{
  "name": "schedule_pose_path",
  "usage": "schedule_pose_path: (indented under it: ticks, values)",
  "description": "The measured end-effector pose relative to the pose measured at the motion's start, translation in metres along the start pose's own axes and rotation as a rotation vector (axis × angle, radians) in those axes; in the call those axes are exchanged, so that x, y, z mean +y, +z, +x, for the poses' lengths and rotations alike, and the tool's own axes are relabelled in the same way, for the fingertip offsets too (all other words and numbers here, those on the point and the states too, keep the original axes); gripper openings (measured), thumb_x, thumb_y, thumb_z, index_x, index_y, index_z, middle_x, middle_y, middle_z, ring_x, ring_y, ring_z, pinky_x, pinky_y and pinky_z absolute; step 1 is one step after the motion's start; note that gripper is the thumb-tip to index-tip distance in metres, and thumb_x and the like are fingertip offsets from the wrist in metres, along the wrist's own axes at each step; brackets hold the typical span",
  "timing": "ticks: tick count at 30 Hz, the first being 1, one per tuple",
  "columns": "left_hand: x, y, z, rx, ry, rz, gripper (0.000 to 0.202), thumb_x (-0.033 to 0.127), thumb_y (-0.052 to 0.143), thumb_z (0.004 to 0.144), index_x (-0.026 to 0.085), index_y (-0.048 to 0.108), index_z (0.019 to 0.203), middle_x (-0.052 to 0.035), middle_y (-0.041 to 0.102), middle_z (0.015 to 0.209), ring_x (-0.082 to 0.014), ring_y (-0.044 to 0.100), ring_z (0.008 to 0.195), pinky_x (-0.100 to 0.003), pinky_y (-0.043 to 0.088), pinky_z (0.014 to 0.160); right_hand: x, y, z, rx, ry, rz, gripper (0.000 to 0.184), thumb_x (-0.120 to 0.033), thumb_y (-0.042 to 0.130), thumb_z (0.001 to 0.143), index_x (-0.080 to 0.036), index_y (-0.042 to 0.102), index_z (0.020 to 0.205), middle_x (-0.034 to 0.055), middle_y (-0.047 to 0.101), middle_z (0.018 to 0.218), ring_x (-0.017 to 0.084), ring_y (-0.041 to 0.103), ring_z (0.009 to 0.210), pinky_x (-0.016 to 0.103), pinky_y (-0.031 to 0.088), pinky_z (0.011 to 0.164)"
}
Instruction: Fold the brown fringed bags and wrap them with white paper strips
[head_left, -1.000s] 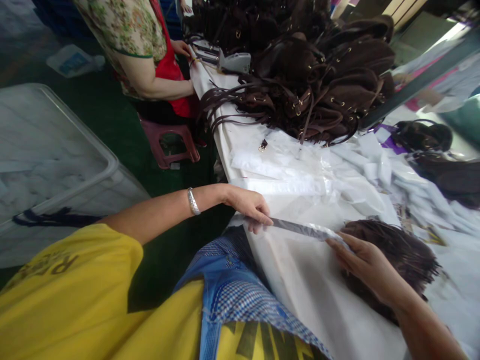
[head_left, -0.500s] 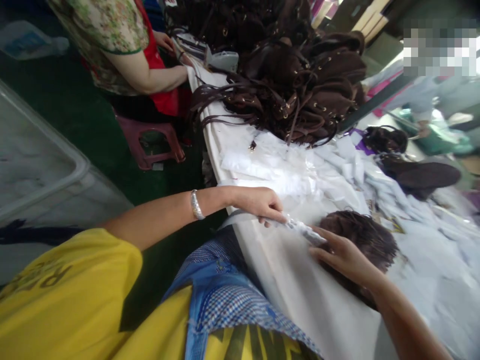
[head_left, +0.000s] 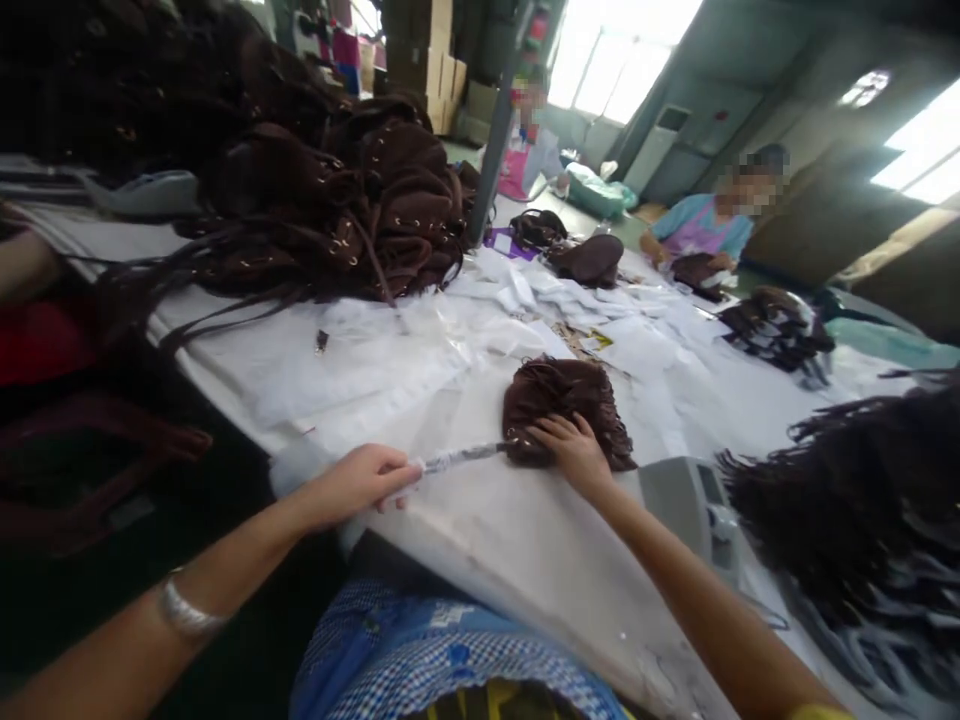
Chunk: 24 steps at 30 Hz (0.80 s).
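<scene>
On the white-covered table in front of me lies a small dark brown fringed bag [head_left: 559, 392]. My right hand [head_left: 577, 455] rests on its front with the fingers stretched out flat. From the bag's lower left side runs a strap [head_left: 463, 458] wrapped in clear plastic. Its far end is pinched between the thumb and fingers of my left hand [head_left: 379, 478], near the table edge, which holds the strap fairly straight.
A big heap of brown bags [head_left: 405, 190] with straps fills the table's far left. White paper sheets [head_left: 525, 285] are strewn behind the bag. On the right stand a grey device [head_left: 686, 505] and a pile of fringed pieces [head_left: 847, 500]. Co-workers sit farther back.
My view has swung right and up. My right hand has gone from the plastic-wrapped strap onto the bag; my left hand still grips the strap, which is now stretched out from the bag.
</scene>
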<state>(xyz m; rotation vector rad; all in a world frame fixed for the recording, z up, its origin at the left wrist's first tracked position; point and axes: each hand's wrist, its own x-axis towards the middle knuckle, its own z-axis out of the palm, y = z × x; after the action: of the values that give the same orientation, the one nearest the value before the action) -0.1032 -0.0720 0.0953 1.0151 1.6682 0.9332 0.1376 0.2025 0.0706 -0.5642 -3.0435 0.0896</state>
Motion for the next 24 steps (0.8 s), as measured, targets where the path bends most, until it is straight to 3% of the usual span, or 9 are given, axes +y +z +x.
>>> schedule_pose_path:
  ticks: [3, 6, 8, 10, 13, 16, 18, 21, 24]
  values:
    - [0.017, 0.026, 0.034, 0.049, -0.007, -0.187, 0.041, 0.053, 0.064, 0.081, 0.014, 0.066, 0.07, -0.0033, 0.068, 0.066, -0.0121, 0.055, 0.051, -0.021, 0.04, 0.051, 0.008, -0.008, 0.022, 0.095, 0.231, 0.012, 0.05, -0.002, 0.039, 0.087, -0.023, 0.063, 0.126, 0.0123, 0.058, 0.135, 0.033, 0.041, 0.135, 0.064, 0.013, 0.112]
    - [0.036, 0.044, 0.06, 0.076, -0.011, -0.279, 0.041, 0.054, 0.064, 0.08, 0.013, 0.066, 0.076, -0.0051, 0.069, 0.072, -0.0106, 0.056, 0.052, -0.02, 0.04, 0.05, -0.025, -0.018, 0.014, 0.349, 0.285, 0.197, 0.047, -0.009, 0.041, 0.09, -0.018, 0.055, 0.135, 0.0142, 0.045, 0.147, 0.036, 0.027, 0.142, 0.063, 0.012, 0.114]
    - [0.048, 0.051, 0.069, 0.098, -0.001, -0.308, 0.042, 0.056, 0.063, 0.081, 0.014, 0.065, 0.081, -0.0052, 0.069, 0.075, -0.0097, 0.056, 0.053, -0.02, 0.041, 0.05, -0.064, -0.018, -0.006, 0.471, 0.212, 0.531, 0.04, -0.021, 0.043, 0.095, -0.021, 0.055, 0.134, 0.0116, 0.049, 0.143, 0.031, 0.039, 0.137, 0.054, 0.025, 0.115]
    - [0.057, 0.058, 0.072, 0.104, 0.014, -0.333, 0.044, 0.058, 0.063, 0.08, 0.014, 0.064, 0.082, -0.0053, 0.068, 0.076, -0.0093, 0.055, 0.053, -0.02, 0.041, 0.05, -0.1, -0.011, -0.027, 0.452, 0.271, 0.981, 0.035, -0.037, 0.05, 0.096, -0.023, 0.059, 0.127, 0.011, 0.06, 0.131, 0.029, 0.058, 0.117, 0.048, 0.044, 0.104]
    - [0.063, 0.072, 0.071, 0.061, 0.045, -0.327, 0.047, 0.06, 0.066, 0.076, 0.013, 0.065, 0.074, -0.0037, 0.064, 0.065, -0.0093, 0.052, 0.049, -0.02, 0.04, 0.048, -0.129, 0.006, -0.04, 0.348, 0.409, 1.68, 0.045, -0.05, 0.058, 0.091, -0.018, 0.06, 0.122, 0.0119, 0.065, 0.122, 0.028, 0.063, 0.109, 0.044, 0.05, 0.097]
    - [0.06, 0.089, 0.067, 0.036, 0.068, -0.312, 0.048, 0.06, 0.068, 0.076, 0.013, 0.064, 0.066, 0.0006, 0.055, 0.052, -0.0081, 0.046, 0.044, -0.02, 0.034, 0.045, -0.127, 0.014, -0.025, 0.305, 0.449, 2.137, 0.048, -0.053, 0.061, 0.089, -0.014, 0.062, 0.116, 0.0118, 0.069, 0.113, 0.024, 0.067, 0.099, 0.038, 0.053, 0.092]
    - [0.054, 0.098, 0.062, 0.049, 0.073, -0.321, 0.048, 0.059, 0.066, 0.078, 0.013, 0.063, 0.066, 0.0014, 0.053, 0.052, -0.0069, 0.042, 0.043, -0.019, 0.029, 0.043, -0.115, 0.013, -0.007, 0.348, 0.493, 2.299, 0.035, -0.041, 0.066, 0.088, -0.014, 0.064, 0.109, 0.0102, 0.071, 0.107, 0.02, 0.069, 0.091, 0.033, 0.054, 0.086]
    - [0.043, 0.104, 0.054, 0.078, 0.057, -0.361, 0.047, 0.059, 0.065, 0.079, 0.013, 0.063, 0.072, 0.0007, 0.057, 0.059, -0.0049, 0.039, 0.042, -0.019, 0.024, 0.041, -0.087, 0.01, 0.02, 0.462, 0.624, 2.424, 0.009, -0.021, 0.061, 0.092, -0.013, 0.065, 0.091, 0.0064, 0.072, 0.091, 0.015, 0.069, 0.086, 0.028, 0.053, 0.088]
    - [0.033, 0.102, 0.05, 0.104, 0.032, -0.422, 0.047, 0.06, 0.068, 0.076, 0.012, 0.065, 0.078, 0.0007, 0.058, 0.063, -0.0036, 0.037, 0.041, -0.018, 0.022, 0.04, -0.064, 0.004, 0.034, 0.43, 0.663, 2.448, 0.02, -0.02, 0.051, 0.096, -0.012, 0.064, 0.084, 0.008, 0.071, 0.086, 0.016, 0.069, 0.085, 0.032, 0.051, 0.093]
